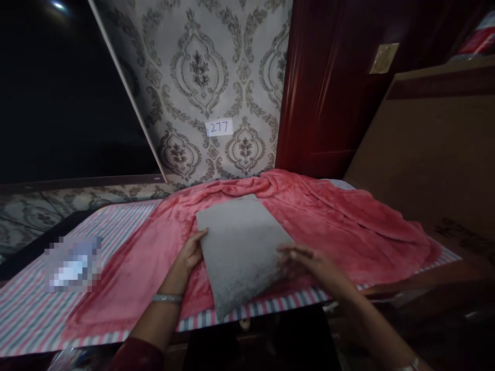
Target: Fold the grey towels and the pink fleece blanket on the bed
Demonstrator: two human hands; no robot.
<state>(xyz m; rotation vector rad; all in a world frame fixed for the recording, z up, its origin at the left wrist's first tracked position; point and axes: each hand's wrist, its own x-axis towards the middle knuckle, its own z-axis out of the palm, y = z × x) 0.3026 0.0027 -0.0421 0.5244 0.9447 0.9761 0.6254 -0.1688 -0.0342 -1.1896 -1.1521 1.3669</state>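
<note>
A flat grey rectangular piece (243,242), with a mottled, slightly fuzzy-looking lower part, lies tilted over a pink plush blanket (143,268). Its near corner reaches past the front edge of the table. My left hand (192,250) grips its left edge, thumb on top and the other fingers mostly hidden beneath. At the right edge of the grey piece is my right hand (305,260), smeared by motion. Its fingers point toward the piece, but whether they touch or hold it cannot be made out.
A striped cloth (127,221) covers the table under the blanket. On the left stand a large dark screen (73,98) and a pixelated object (73,264). A big cardboard box (433,149) borders the right side. Patterned wallpaper with a "277" label (219,127) rises behind.
</note>
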